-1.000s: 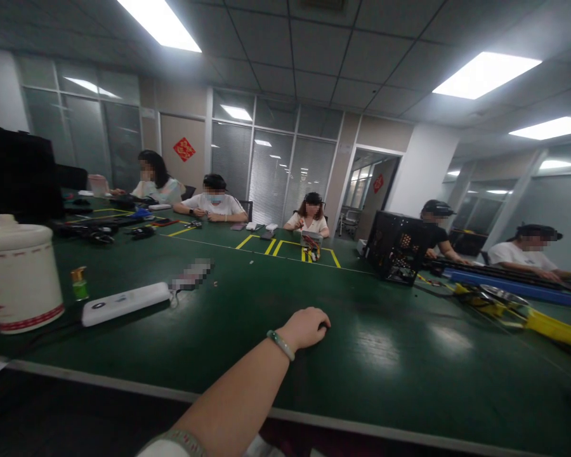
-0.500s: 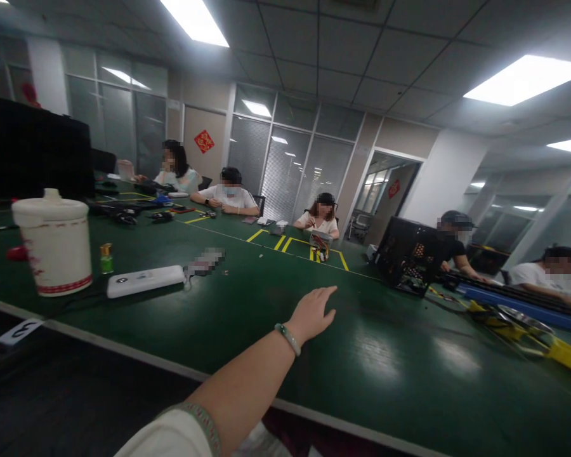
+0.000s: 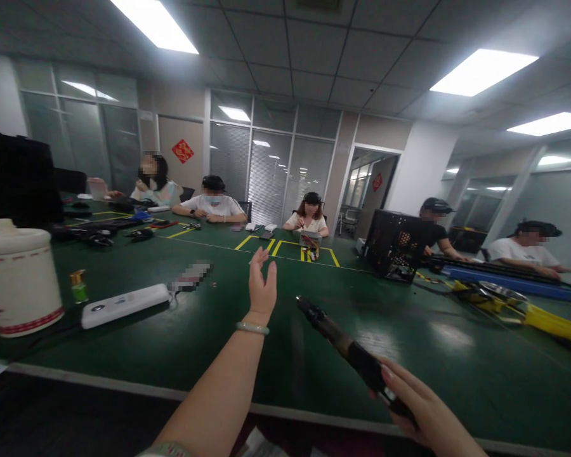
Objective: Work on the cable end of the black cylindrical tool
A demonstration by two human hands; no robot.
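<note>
My left hand (image 3: 262, 283) is raised above the green table (image 3: 285, 355), fingers stretched out and apart, holding nothing; a pale green bangle (image 3: 252, 327) sits on the wrist. My right hand (image 3: 421, 409) at the lower right is wrapped round the near end of a long dark tool (image 3: 347, 348) with a brownish middle section. The tool points away from me toward the table's middle, its tip just right of my left wrist.
A white lidded jar (image 3: 19, 276), a small green bottle (image 3: 79, 285) and a white power bank (image 3: 124, 304) lie at the left. A black computer case (image 3: 396, 245) and yellow and blue parts (image 3: 518, 295) stand at the right. Several people sit along the far side.
My left hand lifted off the table and now stands upright with fingers spread. My right hand came into view holding the long dark tool. The view swung back to the right.
</note>
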